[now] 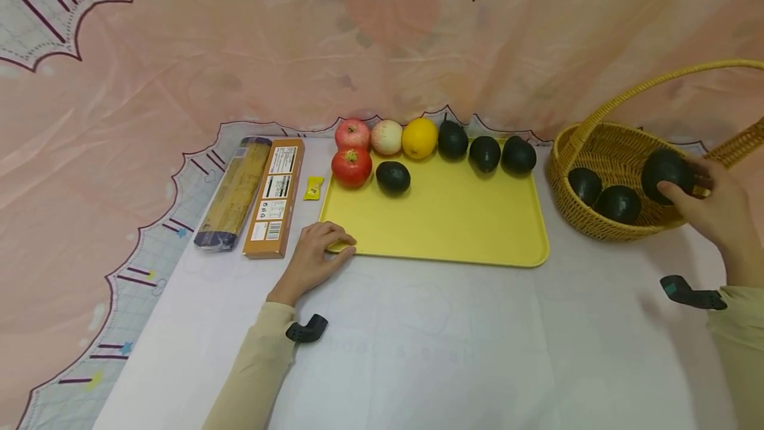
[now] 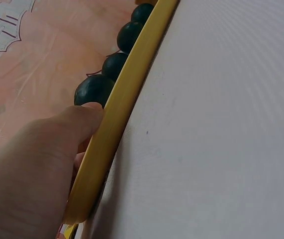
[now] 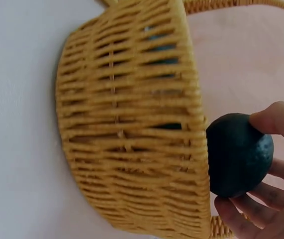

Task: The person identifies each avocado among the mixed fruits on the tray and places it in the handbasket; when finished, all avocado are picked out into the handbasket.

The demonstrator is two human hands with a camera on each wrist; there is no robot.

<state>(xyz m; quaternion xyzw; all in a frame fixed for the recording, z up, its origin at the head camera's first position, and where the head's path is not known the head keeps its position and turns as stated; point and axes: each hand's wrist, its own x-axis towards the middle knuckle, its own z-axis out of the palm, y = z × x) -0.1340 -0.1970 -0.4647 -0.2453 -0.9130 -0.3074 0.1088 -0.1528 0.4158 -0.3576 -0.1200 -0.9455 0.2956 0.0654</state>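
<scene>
Over the right side of the wicker basket (image 1: 603,227), my right hand (image 1: 719,198) grips a dark avocado (image 1: 665,174) between thumb and fingers. The right wrist view shows this avocado (image 3: 238,154) at the basket's rim (image 3: 194,99), partly above it. Two more avocados (image 1: 619,204) lie inside the basket. My left hand (image 1: 316,251) rests on the front left corner of the yellow tray (image 1: 442,231), fingers loosely bent and thumb along the rim (image 2: 122,104). One avocado (image 1: 392,178) sits on the tray beside a tomato (image 1: 351,166); three others (image 1: 485,154) line its back right.
Along the tray's back edge are a red apple (image 1: 353,133), a pale round fruit (image 1: 386,137) and a yellow fruit (image 1: 420,138). Left of the tray lie a small yellow packet (image 1: 313,188), an orange box (image 1: 274,198) and a wrapped tan bundle (image 1: 234,194). The basket's handle (image 1: 644,88) arches upward.
</scene>
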